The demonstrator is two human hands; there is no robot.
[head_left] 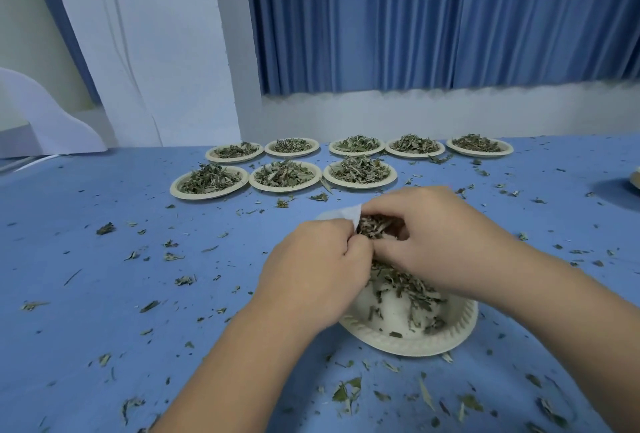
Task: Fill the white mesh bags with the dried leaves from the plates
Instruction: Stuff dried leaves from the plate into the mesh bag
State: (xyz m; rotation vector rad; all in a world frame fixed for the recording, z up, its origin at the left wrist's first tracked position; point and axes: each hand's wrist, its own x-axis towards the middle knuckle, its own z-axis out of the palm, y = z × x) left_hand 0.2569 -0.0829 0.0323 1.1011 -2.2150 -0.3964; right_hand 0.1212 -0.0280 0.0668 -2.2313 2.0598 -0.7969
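A white mesh bag [341, 214] is held over a cream paper plate [412, 342] near the table's front. My left hand [311, 270] pinches the bag's rim, and most of the bag is hidden behind it. My right hand [436, 235] has its fingers curled round a clump of dried leaves [375, 226] at the bag's mouth. More dried leaves [405, 283] lie in the plate under both hands.
Several cream plates heaped with dried leaves stand in two rows at the back, such as one plate [209, 181] on the left and another plate [479, 147] on the right. Leaf crumbs litter the blue tablecloth [104, 294]. A blue curtain [433, 17] hangs behind.
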